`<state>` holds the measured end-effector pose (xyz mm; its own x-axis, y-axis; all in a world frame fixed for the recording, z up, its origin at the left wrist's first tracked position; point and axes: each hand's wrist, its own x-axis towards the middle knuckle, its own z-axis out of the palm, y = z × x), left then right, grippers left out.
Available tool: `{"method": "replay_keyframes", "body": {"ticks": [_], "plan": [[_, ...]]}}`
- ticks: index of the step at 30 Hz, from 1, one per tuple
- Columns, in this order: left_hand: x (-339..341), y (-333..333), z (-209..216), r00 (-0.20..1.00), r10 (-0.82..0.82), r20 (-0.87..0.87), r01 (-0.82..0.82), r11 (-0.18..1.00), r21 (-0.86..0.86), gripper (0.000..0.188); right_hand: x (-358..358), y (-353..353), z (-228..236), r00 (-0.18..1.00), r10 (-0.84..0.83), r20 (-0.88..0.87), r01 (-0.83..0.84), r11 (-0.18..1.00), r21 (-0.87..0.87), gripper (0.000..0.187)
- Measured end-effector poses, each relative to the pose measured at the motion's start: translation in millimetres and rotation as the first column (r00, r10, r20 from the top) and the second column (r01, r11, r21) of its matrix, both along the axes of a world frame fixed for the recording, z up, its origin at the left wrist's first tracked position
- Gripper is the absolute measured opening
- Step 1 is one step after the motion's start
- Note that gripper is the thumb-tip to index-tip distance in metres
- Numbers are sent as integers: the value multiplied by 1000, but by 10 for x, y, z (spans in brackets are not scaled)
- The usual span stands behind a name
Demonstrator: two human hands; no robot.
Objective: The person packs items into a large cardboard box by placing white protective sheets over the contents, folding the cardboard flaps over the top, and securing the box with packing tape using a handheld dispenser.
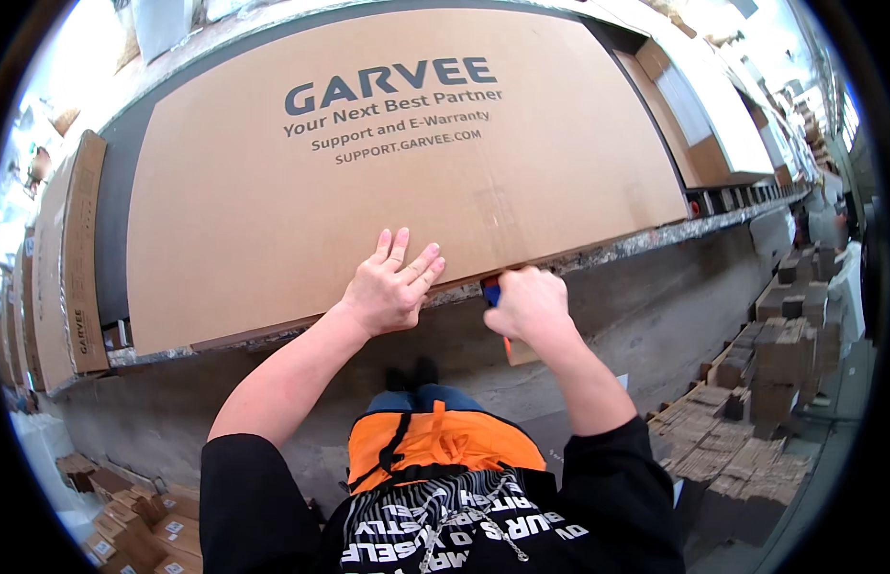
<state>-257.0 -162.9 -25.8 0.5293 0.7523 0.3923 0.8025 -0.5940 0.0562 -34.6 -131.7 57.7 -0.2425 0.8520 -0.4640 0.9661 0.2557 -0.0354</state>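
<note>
A large flat brown carton [397,206] with dark print lies in front of me, its near edge facing me. My left hand [392,287] rests on top near that edge, fingers spread and pressed on the cardboard. Just right of it, my right hand [533,301] is closed around what looks like a tape dispenser [492,290], with blue and orange parts, held against the carton's near side. Most of the tool is hidden by my fingers; a tan piece shows below the hand. A strip of clear tape [498,210] runs on the carton's top above the right hand.
The carton lies on a conveyor line with a worn metal edge rail [646,241]. Another carton [77,258] stands at the left, and an open white-and-brown box [708,105] at the right. Flattened cardboard stacks [727,440] lie at lower right, small boxes [139,517] at lower left.
</note>
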Motion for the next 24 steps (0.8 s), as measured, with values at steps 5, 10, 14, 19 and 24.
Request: {"method": "replay_keyframes", "body": {"ticks": [5,10,14,19,24], "plan": [[-117,-52,-21,999,41,-2,-41,999,2,61,-291,-144,-429,998,47,-36,-48,999,-17,25],[-995,-521,320,995,68,-74,-82,974,-209,89,305,-729,-461,985,-132,-113,134,991,9,39],[-1727,-931,246,970,133,-205,-169,971,-167,94,-143,-925,128,948,17,-318,65,967,247,48],[-1835,-902,126,976,78,-202,-107,984,-140,82,-1522,-281,711,894,224,-389,12,854,520,46],[-1741,-838,32,999,50,-5,-50,998,-28,66,-2189,241,671,997,-75,-4,75,995,-71,45]]}}
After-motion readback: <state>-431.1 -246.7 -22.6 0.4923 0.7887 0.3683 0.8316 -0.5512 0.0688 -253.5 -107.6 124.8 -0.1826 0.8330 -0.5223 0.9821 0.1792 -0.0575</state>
